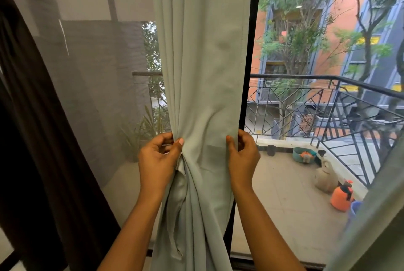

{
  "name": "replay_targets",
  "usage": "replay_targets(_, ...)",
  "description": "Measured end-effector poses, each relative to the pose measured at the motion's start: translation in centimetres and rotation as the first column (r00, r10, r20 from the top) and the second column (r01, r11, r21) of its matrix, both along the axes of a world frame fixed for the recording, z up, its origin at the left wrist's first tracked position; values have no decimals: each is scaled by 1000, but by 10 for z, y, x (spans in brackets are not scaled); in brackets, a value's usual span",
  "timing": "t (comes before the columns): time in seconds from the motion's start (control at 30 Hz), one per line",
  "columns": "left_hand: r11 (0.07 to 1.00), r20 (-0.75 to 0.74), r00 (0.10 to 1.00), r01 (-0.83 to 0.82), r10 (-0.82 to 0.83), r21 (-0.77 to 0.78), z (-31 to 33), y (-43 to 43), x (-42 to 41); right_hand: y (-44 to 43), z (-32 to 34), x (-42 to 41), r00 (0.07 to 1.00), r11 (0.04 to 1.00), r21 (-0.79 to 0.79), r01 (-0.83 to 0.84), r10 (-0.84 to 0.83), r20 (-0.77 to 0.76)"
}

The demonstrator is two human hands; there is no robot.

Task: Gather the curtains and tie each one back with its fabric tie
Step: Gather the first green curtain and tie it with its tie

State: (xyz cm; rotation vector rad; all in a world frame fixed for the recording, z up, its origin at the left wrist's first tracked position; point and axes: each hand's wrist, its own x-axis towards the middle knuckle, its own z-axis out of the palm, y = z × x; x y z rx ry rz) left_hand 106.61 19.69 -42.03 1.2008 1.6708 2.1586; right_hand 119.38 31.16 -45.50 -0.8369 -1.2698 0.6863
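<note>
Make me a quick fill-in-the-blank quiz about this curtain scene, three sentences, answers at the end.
1. Both hands grip the pale green curtain; the left hand pinches its bunched ____ edge.
2. The right hand holds the curtain's edge in front of a black ____ frame.
3. On the balcony floor outside stands a sprayer coloured ____.

Answers: left; window; orange

Curtain (203,74), centre: pale grey-green, plain, no print. Second curtain (371,227), 4 o'clock: same pale green. Drape (32,139), 9 o'clock: dark brown, plain. Sheer mesh screen (87,74), 10 o'clock: grey, fine weave. Balcony railing (328,104), 3 o'clock: black, diagonal geometric bars. Sprayer (342,196), 4 o'clock: orange. Tub (298,154), 3 o'clock: teal. Building (341,21), 1 o'clock: terracotta orange, grey trim, yellow strips.
</note>
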Motion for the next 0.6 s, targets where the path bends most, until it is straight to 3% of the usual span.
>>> replay_targets(0.13, 999, -53, 997, -54, 54, -4, -1, 3, 15, -44, 0, 15, 998, 983, 169, 70, -70, -4)
replay_targets(0.33, 1000, -38, 999, 1, -2, -19, -3, 3, 36, -76, 4, 14, 990, 915, 402, -37, -22, 142)
replay_targets(0.5, 997, 14, 997, 72, -72, 5, 1, -4, 46, -68, 11, 15, 955, 926, 369, -79, -35, 293)
replay_targets(0.6, 996, 26, 995, 92, -92, 9, 1, -5, 47, -71, 11, 13, 953, 913, 399, -87, -41, 300)
